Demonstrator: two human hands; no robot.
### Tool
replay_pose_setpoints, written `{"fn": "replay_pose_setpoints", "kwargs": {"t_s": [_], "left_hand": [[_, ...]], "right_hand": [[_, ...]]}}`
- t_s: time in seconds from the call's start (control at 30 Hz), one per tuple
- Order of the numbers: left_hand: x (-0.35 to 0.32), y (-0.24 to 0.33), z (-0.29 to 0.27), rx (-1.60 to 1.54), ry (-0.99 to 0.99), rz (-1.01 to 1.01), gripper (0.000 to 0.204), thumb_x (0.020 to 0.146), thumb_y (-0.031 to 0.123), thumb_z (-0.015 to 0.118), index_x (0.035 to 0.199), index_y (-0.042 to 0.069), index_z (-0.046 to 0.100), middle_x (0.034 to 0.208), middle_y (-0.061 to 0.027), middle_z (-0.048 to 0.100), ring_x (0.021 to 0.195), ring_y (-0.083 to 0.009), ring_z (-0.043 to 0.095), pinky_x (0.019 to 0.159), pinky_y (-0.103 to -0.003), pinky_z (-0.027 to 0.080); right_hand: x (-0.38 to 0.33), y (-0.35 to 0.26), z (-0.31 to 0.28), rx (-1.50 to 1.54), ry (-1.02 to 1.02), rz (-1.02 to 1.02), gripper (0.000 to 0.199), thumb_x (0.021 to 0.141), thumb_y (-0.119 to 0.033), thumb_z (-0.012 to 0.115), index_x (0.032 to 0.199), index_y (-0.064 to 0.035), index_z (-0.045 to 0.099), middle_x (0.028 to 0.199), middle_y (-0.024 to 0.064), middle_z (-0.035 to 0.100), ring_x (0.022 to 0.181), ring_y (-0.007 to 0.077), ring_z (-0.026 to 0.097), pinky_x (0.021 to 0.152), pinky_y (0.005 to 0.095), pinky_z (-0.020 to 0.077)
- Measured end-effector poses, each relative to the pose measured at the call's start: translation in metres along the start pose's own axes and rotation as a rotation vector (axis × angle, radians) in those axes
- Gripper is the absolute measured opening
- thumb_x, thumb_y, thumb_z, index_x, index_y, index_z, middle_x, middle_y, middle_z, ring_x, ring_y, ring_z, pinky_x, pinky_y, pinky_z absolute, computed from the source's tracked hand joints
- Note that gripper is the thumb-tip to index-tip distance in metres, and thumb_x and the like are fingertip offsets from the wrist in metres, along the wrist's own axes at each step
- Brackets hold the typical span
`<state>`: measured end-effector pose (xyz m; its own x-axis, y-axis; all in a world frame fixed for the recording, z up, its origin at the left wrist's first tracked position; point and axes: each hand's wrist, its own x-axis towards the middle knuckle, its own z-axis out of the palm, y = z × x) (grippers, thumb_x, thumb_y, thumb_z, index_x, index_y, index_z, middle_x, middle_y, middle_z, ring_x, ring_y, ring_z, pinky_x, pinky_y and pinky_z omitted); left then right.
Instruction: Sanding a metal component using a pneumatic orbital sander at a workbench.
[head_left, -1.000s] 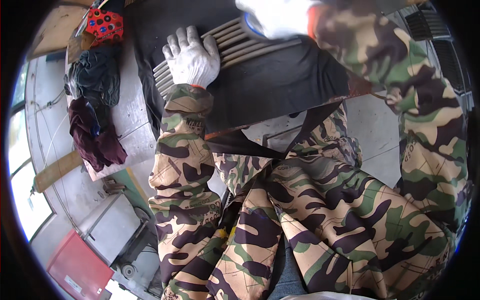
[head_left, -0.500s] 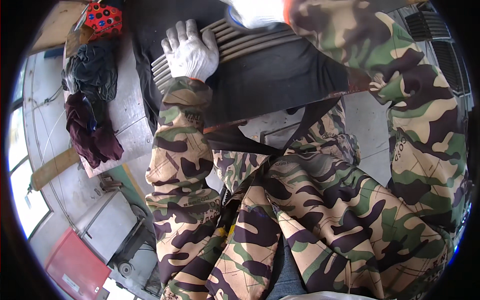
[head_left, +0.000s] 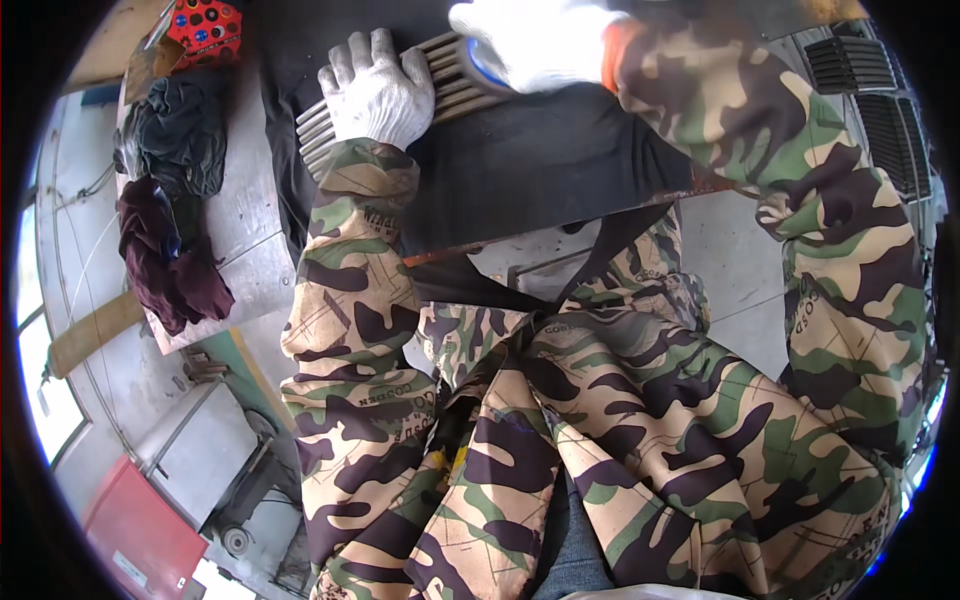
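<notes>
My left hand (head_left: pixel 378 95), in a white knit glove with greyed fingertips, lies flat with fingers spread on a slatted metal piece (head_left: pixel 318 128) of parallel grey bars. The bars run from left to right under both hands on a black cloth (head_left: pixel 520 170). My right hand (head_left: pixel 545 45), in a white glove with an orange cuff, is over the right part of the bars. It is curled over something with a blue curved edge (head_left: pixel 486 68), blurred and mostly hidden under the glove; I cannot make out what it is.
Dark crumpled cloth (head_left: pixel 175 140) and a maroon cloth (head_left: pixel 165 265) lie on the board at the left, below a red patterned item (head_left: pixel 208 35). Dark slatted pieces (head_left: pixel 850 65) are stacked at the far right. A red box (head_left: pixel 145 530) stands at the lower left.
My right hand has moved to the right and closer to me along the bars, with the blue-edged thing under it. My left hand stays flat on the bars.
</notes>
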<state>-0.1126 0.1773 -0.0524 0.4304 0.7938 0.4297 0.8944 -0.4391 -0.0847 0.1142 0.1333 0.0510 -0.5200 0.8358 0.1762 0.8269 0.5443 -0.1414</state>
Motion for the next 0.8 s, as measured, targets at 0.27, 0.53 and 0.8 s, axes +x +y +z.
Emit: {"fn": "replay_pose_setpoints", "kwargs": {"t_s": [0.27, 0.53, 0.8], "left_hand": [[-0.003, -0.001, 0.005, 0.005, 0.221, 0.112, 0.034, 0.09, 0.029, 0.06, 0.105, 0.0, 0.068, 0.101, -0.0173, 0.065, 0.097, -0.0377, 0.061, 0.086, -0.052, 0.047], [-0.005, 0.0, -0.006, -0.031, -0.021, 0.023, 0.045, 0.098, 0.032, 0.053, 0.133, 0.008, 0.064, 0.13, -0.0168, 0.064, 0.12, -0.0382, 0.057, 0.104, -0.053, 0.042], [-0.019, 0.005, -0.015, -0.162, 0.162, 0.115, 0.026, 0.092, 0.023, 0.062, 0.108, 0.005, 0.071, 0.115, -0.0151, 0.068, 0.107, -0.0361, 0.06, 0.093, -0.051, 0.045]], "right_hand": [[0.008, 0.016, 0.003, -0.058, 0.069, -0.041, 0.023, 0.084, -0.024, 0.064, 0.094, -0.0034, 0.068, 0.095, 0.0223, 0.068, 0.09, 0.0401, 0.069, 0.076, 0.0515, 0.0558], [0.014, 0.034, -0.002, -0.105, -0.012, 0.042, 0.026, 0.084, -0.024, 0.063, 0.096, -0.0023, 0.068, 0.098, 0.025, 0.068, 0.093, 0.0419, 0.069, 0.079, 0.0518, 0.0557], [0.004, 0.026, 0.002, -0.125, 0.004, 0.008, 0.023, 0.084, -0.022, 0.064, 0.096, -0.0027, 0.069, 0.094, 0.0224, 0.067, 0.09, 0.0404, 0.068, 0.079, 0.0505, 0.0564]]}}
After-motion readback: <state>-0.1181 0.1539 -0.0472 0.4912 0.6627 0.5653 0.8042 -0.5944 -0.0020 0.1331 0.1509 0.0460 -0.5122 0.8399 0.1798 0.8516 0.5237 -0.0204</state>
